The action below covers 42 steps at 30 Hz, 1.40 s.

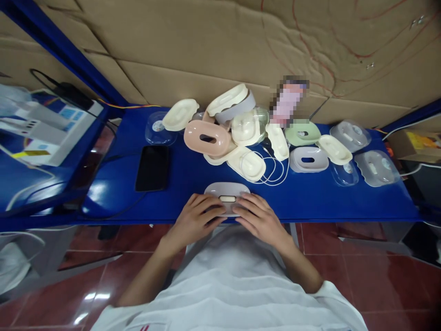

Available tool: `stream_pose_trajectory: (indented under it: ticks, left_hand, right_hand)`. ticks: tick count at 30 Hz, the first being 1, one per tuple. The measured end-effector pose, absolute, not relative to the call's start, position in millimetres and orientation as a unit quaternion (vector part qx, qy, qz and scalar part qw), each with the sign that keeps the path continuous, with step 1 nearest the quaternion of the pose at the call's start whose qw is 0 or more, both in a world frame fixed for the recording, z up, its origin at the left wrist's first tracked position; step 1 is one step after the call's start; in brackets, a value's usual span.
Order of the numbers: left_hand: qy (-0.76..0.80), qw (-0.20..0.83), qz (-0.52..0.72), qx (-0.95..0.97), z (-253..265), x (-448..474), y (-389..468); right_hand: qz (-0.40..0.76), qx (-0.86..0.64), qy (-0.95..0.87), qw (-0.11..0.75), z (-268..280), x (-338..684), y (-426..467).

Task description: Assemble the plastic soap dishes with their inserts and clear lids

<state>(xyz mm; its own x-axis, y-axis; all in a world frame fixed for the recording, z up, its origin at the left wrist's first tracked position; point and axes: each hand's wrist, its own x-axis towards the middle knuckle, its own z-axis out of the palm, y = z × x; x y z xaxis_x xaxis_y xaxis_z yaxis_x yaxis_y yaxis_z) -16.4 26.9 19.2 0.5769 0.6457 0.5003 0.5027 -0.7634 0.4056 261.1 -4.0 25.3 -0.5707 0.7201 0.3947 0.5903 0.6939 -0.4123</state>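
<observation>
An oval, pale lilac plastic casing (227,187) lies at the front edge of the blue table, with a small cream oblong piece (228,199) in its middle. My left hand (198,216) grips the casing from the left, fingers curved over its top. From the right, my right hand (261,215) holds the same casing, its fingertips close to the oblong piece. The fingers partly cover the casing's near side. Just beyond it are a cream plastic part (253,166) and a coiled white cable (275,177).
A peach slotted casing (193,138) lies in a heap of cream parts. Farther right are a green casing (294,133), a lilac casing (296,162) and clear covers (377,177). A black tablet-like device (152,168) lies left on the blue table (186,184). Cardboard (206,41) stands behind.
</observation>
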Motion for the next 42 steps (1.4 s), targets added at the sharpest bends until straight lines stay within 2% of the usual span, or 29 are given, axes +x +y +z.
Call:
stream_pose_trajectory:
  ticks: [11,17,25,31,36,42]
  left_hand:
    - [0.321,0.142,0.334,0.875,23,-15,28]
    - [0.339,0.124,0.34,0.868,20,-12,29]
    - [0.345,0.126,0.351,0.861,17,-12,30]
    - [0.354,0.148,0.332,0.861,17,-13,28]
    - [0.353,0.153,0.336,0.86,18,-14,29]
    - [0.353,0.16,0.339,0.857,18,-12,29]
  right_hand:
    - [0.099,-0.382,-0.872,0.288,26,266,-2]
    - [0.005,-0.498,-0.8,0.334,53,305,37]
    - [-0.082,-0.549,-0.793,0.251,89,277,153]
    - [-0.067,-0.627,-0.754,0.186,83,231,205]
    - [-0.043,-0.622,-0.747,0.232,81,244,223]
    - [-0.069,-0.604,-0.746,0.27,89,280,217]
